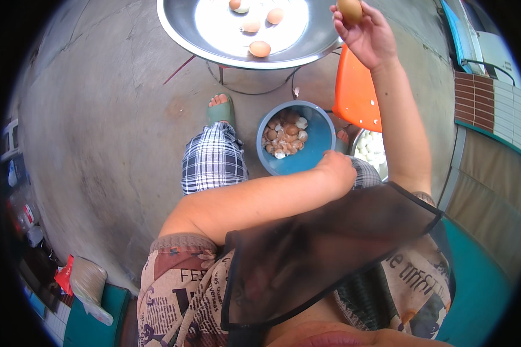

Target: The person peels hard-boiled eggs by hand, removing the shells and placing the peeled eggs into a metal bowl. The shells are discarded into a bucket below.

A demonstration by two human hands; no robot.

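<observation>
My right hand (368, 37) is raised beside the rim of a wide metal basin (178, 37), its fingers around a brown egg (350, 10). In the basin lie several brown eggs (260, 49), at least one partly bare of shell. My left hand (336, 171) is bent in over my thigh, near the rim of a blue plastic bucket (314, 152). Its fingers are mostly hidden, so I cannot tell what is in them. Broken eggshells (288, 136) are heaped inside the bucket. Partly behind my right forearm, a metal bowl holds many white peeled eggs (369, 147).
An orange plastic seat (357, 93) with shell bits stands right of the bucket. Below the basin is a thin metal stand (252, 92). My slippered foot (220, 108) rests on the concrete floor (104, 108). At lower left, a plastic bag (87, 279) lies on a green surface (97, 316).
</observation>
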